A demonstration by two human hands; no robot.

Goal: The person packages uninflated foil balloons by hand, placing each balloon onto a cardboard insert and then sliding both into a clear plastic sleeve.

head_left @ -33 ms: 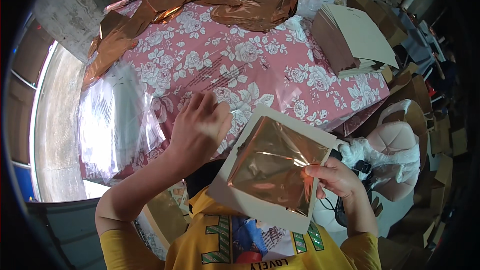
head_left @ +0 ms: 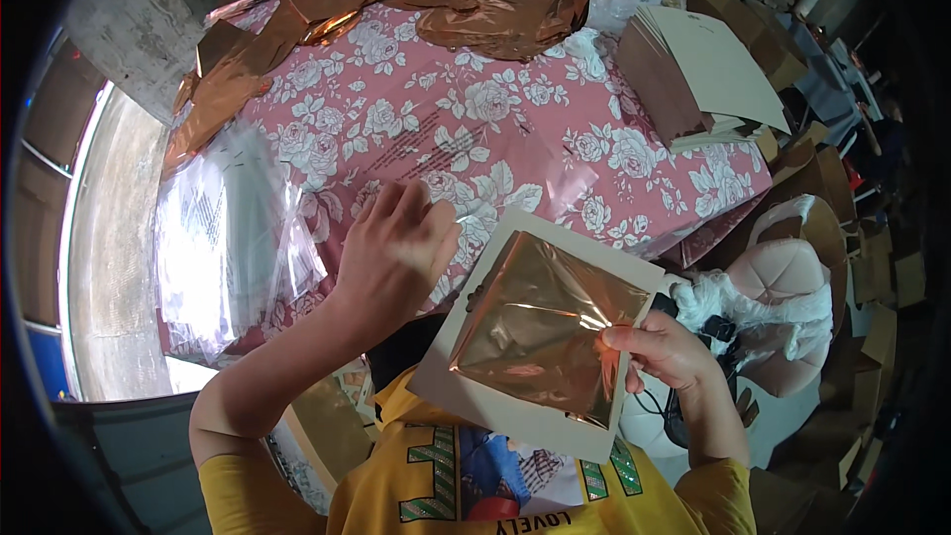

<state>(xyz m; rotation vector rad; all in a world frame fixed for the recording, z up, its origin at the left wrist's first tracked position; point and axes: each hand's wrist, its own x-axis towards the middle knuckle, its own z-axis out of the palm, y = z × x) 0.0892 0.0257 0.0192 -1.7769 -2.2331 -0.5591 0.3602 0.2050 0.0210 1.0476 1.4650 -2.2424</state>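
Note:
My right hand (head_left: 672, 349) grips the right edge of a pale square card (head_left: 510, 418), its thumb pressing on the foil. A shiny copper-coloured foil sheet (head_left: 535, 322) lies over the middle of the card, creased towards that thumb. The card is tilted in front of my chest. Left of it, my left hand (head_left: 391, 243) is raised over the near part of the table with its fingers curled in; what they hold, if anything, is hidden. Just beyond those fingers lies a clear printed plastic bag (head_left: 421, 144).
A pink floral cloth (head_left: 485, 99) covers the table. Clear plastic bags (head_left: 233, 228) pile up at its left. Copper foil sheets (head_left: 505, 15) heap along the far edge. A stack of cards (head_left: 708, 74) stands at the far right, near a padded chair (head_left: 778, 287) and cardboard boxes (head_left: 877, 357).

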